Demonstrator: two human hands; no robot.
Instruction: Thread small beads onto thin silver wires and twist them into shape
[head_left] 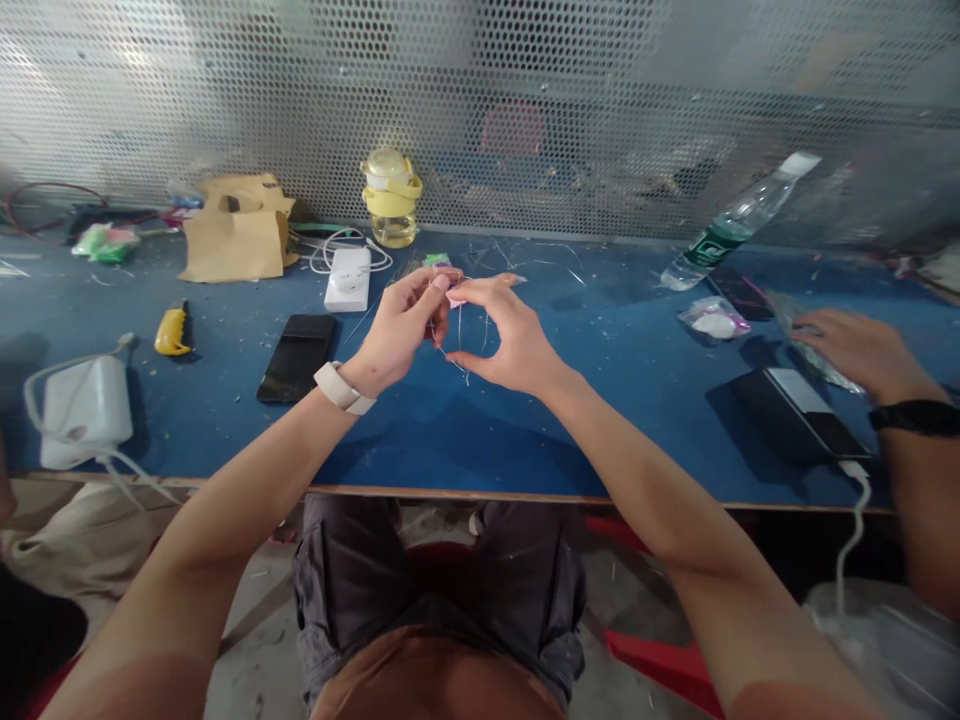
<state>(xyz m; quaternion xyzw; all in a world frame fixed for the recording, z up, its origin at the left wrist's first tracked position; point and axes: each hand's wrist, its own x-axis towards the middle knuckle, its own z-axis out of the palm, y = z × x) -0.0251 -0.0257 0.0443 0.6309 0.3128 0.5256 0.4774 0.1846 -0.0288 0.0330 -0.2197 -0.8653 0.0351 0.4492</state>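
Over the blue table, a thin pale wire or thread (pixel 460 330) runs in loose loops between my two hands. My left hand (pixel 405 325), with a light watch band on its wrist, pinches part of it between thumb and fingers. My right hand (pixel 514 340) curves in a C shape. Its index fingertip meets the left fingertips, while its thumb touches the lower part of the strand. Something small and pinkish shows by the fingertips, too small to name. Behind the hands lie a small green packet (pixel 437 260) and some loose thin strands (pixel 409 270).
To the left are a black phone (pixel 297 358), white charger (pixel 348 280), yellow cutter (pixel 172 331), white power bank (pixel 86 410) and brown paper (pixel 234 240). A yellow-lidded cup (pixel 391 198) and tilted bottle (pixel 739 225) stand behind. Another person's hand (pixel 862 345) is right, near a dark box (pixel 795 415).
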